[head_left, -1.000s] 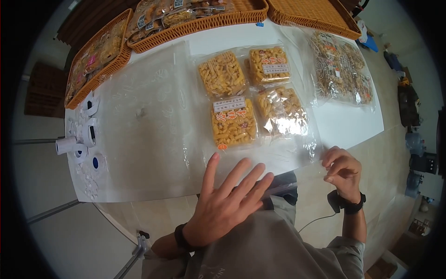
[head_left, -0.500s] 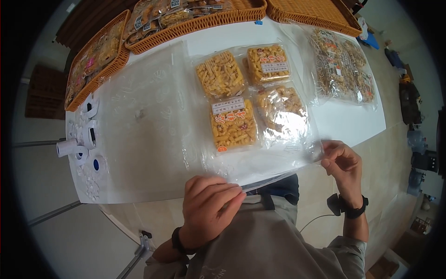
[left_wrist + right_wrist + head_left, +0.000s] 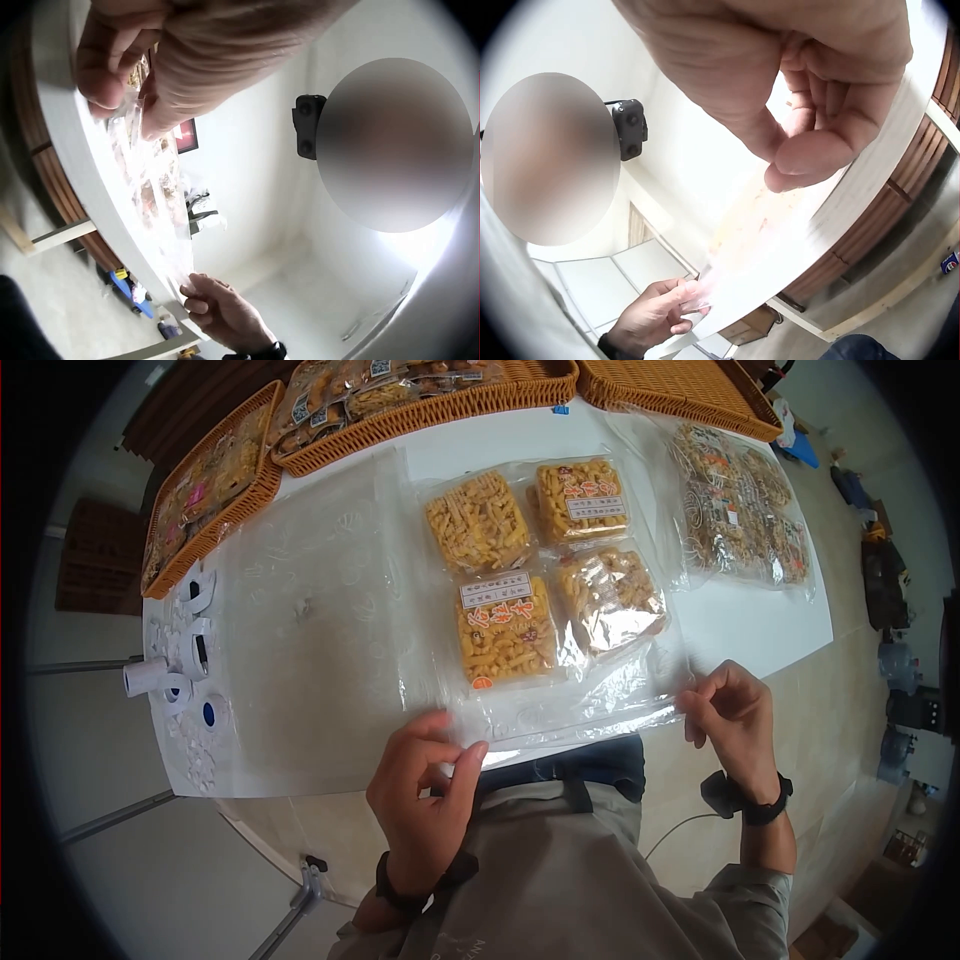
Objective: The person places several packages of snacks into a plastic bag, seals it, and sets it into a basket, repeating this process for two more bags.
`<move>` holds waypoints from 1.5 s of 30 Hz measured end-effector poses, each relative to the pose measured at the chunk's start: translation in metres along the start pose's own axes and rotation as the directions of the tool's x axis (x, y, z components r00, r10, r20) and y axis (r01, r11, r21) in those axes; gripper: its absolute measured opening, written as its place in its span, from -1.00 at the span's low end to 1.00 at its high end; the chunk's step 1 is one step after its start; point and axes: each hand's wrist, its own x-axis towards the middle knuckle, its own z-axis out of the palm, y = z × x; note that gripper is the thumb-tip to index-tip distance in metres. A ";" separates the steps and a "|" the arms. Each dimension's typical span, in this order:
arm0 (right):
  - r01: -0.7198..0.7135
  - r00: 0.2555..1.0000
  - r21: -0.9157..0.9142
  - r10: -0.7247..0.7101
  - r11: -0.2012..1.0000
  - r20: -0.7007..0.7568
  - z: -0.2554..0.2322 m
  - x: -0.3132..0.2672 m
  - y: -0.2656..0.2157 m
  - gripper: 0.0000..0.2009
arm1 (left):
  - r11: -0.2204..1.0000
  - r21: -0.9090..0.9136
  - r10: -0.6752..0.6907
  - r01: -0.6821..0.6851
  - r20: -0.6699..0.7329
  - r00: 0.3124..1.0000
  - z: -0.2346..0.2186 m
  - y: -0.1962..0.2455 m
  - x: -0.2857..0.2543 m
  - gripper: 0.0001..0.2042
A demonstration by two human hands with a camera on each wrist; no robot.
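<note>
1. Fingers of the left hand (image 3: 425, 790) are bent, thumb and fingertips nearly closed on the near edge of a clear bag (image 3: 570, 725), pinching its film.
2. The right hand (image 3: 735, 725) grips that edge's other end, thumb pressed to curled fingers; its fingertips hide the corner.
3. The clear bag lies on the white table (image 3: 740, 625), its near edge stretched between both hands.
4. Four yellow snack packs (image 3: 507, 625) sit inside it, two by two, just beyond the fingers; glare washes out some film.
5. Left of the left fingers, large flat plastic (image 3: 300, 640) covers the table, with tape rolls (image 3: 145, 677) past it.
6. Beyond the right fingers lies another filled bag (image 3: 745, 510).
7. Farthest from the fingers, three wicker baskets (image 3: 430, 428) line the table's far side, behind the packs and plastic.
</note>
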 end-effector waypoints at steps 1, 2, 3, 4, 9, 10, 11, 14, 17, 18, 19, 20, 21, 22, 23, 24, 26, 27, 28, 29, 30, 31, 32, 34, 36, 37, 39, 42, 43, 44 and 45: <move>0.005 1.000 0.012 -0.005 1.000 0.003 -0.001 0.000 0.002 -0.83 | 0.999 -0.017 -0.035 0.035 0.023 0.999 -0.002 -0.002 -0.001 -0.86; 0.009 1.000 0.024 -0.009 1.000 0.006 -0.001 0.001 0.003 -0.83 | 0.993 -0.056 -0.104 0.108 0.065 0.992 -0.004 -0.001 -0.001 -0.87; 0.012 1.000 0.043 -0.013 0.999 0.002 -0.001 0.001 0.003 -0.83 | 0.979 -0.092 -0.170 0.180 0.110 0.979 -0.007 0.000 -0.001 -0.88; 0.016 1.000 0.062 -0.016 0.998 -0.001 0.000 0.001 0.004 -0.83 | 0.960 -0.124 -0.232 0.252 0.159 0.960 -0.008 0.002 -0.001 -0.87; -0.020 1.000 0.133 0.021 0.991 -0.009 0.006 -0.001 -0.003 -0.78 | 0.927 -0.279 -0.241 0.252 0.073 0.968 0.002 0.008 -0.001 -0.68; -0.042 0.999 0.113 0.043 0.993 -0.007 0.007 -0.001 -0.005 -0.73 | 0.913 -0.310 -0.258 0.266 0.069 0.964 0.003 0.010 -0.001 -0.63; -0.064 0.998 0.091 0.065 0.994 -0.005 0.007 -0.001 -0.008 -0.68 | 0.902 -0.326 -0.272 0.284 0.082 0.959 0.004 0.011 -0.001 -0.62; -0.116 0.993 0.033 0.116 0.993 0.020 0.014 0.001 -0.019 -0.67 | 0.867 -0.367 -0.313 0.336 0.124 0.942 0.005 0.015 -0.003 -0.58; -0.166 0.981 -0.034 0.168 0.986 0.097 0.007 0.005 -0.014 -0.80 | 0.831 -0.388 -0.347 0.399 0.200 0.916 0.004 0.018 -0.005 -0.62; -0.171 0.978 -0.013 0.171 0.985 0.117 0.007 0.005 -0.015 -0.86 | 0.815 -0.391 -0.354 0.427 0.246 0.902 0.003 0.017 -0.006 -0.65; -0.177 0.975 0.006 0.175 0.984 0.138 0.008 0.006 -0.017 -0.90 | 0.799 -0.394 -0.361 0.455 0.291 0.886 0.002 0.016 -0.008 -0.67; -0.184 0.971 0.026 0.178 0.983 0.159 0.008 0.006 -0.019 -0.93 | 0.761 -0.409 -0.371 0.503 0.362 0.855 0.000 0.015 -0.010 -0.69; -0.198 0.966 0.040 0.188 0.979 0.179 0.008 0.006 -0.019 -0.93 | 0.722 -0.419 -0.375 0.550 0.432 0.821 -0.002 0.014 -0.011 -0.71; -0.213 0.960 0.054 0.198 0.976 0.199 0.007 0.007 -0.019 -0.92 | 0.681 -0.424 -0.373 0.597 0.500 0.781 -0.003 0.013 -0.012 -0.72; -0.228 0.953 0.067 0.209 0.971 0.218 0.006 0.007 -0.018 -0.90 | 0.636 -0.431 -0.380 0.641 0.548 0.745 -0.003 0.014 -0.011 -0.71; -0.232 0.946 0.084 0.205 0.969 0.251 0.006 0.008 -0.018 -0.89 | 0.589 -0.433 -0.382 0.683 0.595 0.707 -0.003 0.017 -0.010 -0.70; -0.244 0.930 0.118 0.198 0.963 0.309 0.006 0.007 -0.016 -0.87 | 0.553 -0.408 -0.392 0.727 0.643 0.658 0.000 0.022 -0.007 -0.65; -0.251 0.924 0.113 0.203 0.961 0.325 0.006 0.006 -0.015 -0.87 | 0.520 -0.426 -0.410 0.740 0.636 0.654 0.002 0.021 -0.005 -0.65; -0.258 0.917 0.109 0.208 0.960 0.341 0.007 0.006 -0.014 -0.87 | 0.488 -0.443 -0.428 0.752 0.629 0.649 0.005 0.019 -0.003 -0.65; -0.264 0.910 0.106 0.212 0.959 0.355 0.007 0.005 -0.013 -0.87 | 0.456 -0.460 -0.446 0.762 0.623 0.643 0.007 0.018 -0.002 -0.65; -0.260 0.908 0.096 0.209 0.961 0.363 0.006 0.005 -0.012 -0.88 | 0.467 -0.454 -0.443 0.759 0.622 0.646 0.008 0.016 -0.002 -0.63; -0.260 0.907 0.069 0.219 0.963 0.359 0.005 0.004 -0.013 -0.88 | 0.478 -0.448 -0.441 0.756 0.621 0.648 0.008 0.015 -0.002 -0.60; -0.261 0.906 0.043 0.230 0.964 0.354 0.003 0.004 -0.014 -0.88 | 0.489 -0.441 -0.440 0.753 0.620 0.650 0.008 0.013 -0.003 -0.58; -0.274 0.901 0.026 0.248 0.961 0.355 0.001 0.003 -0.014 -0.88 | 0.498 -0.445 -0.445 0.744 0.605 0.660 0.007 0.011 -0.007 -0.58; -0.299 0.891 0.040 0.264 0.953 0.370 0.001 0.003 -0.013 -0.88 | 0.506 -0.441 -0.446 0.742 0.602 0.662 0.006 0.010 -0.007 -0.58; -0.299 0.894 0.037 0.266 0.953 0.362 0.002 0.002 -0.013 -0.88 | 0.509 -0.435 -0.442 0.742 0.608 0.660 0.005 0.011 -0.007 -0.58; -0.300 0.898 0.033 0.270 0.954 0.346 0.003 0.002 -0.014 -0.89 | 0.531 -0.413 -0.435 0.740 0.617 0.656 0.004 0.014 -0.005 -0.60; -0.277 0.906 0.076 0.234 0.958 0.354 0.005 0.002 -0.014 -0.90 | 0.558 -0.376 -0.427 0.740 0.635 0.644 0.008 0.023 -0.004 -0.63; -0.285 0.900 0.090 0.234 0.954 0.368 0.005 0.002 -0.012 -0.90 | 0.552 -0.375 -0.420 0.745 0.647 0.637 0.010 0.025 -0.005 -0.63; -0.292 0.894 0.102 0.234 0.951 0.381 0.003 0.003 -0.011 -0.90 | 0.546 -0.375 -0.411 0.749 0.660 0.630 0.011 0.025 -0.005 -0.63; -0.297 0.890 0.114 0.232 0.948 0.391 0.003 0.003 -0.010 -0.90 | 0.517 -0.405 -0.413 0.754 0.653 0.634 0.011 0.024 -0.004 -0.62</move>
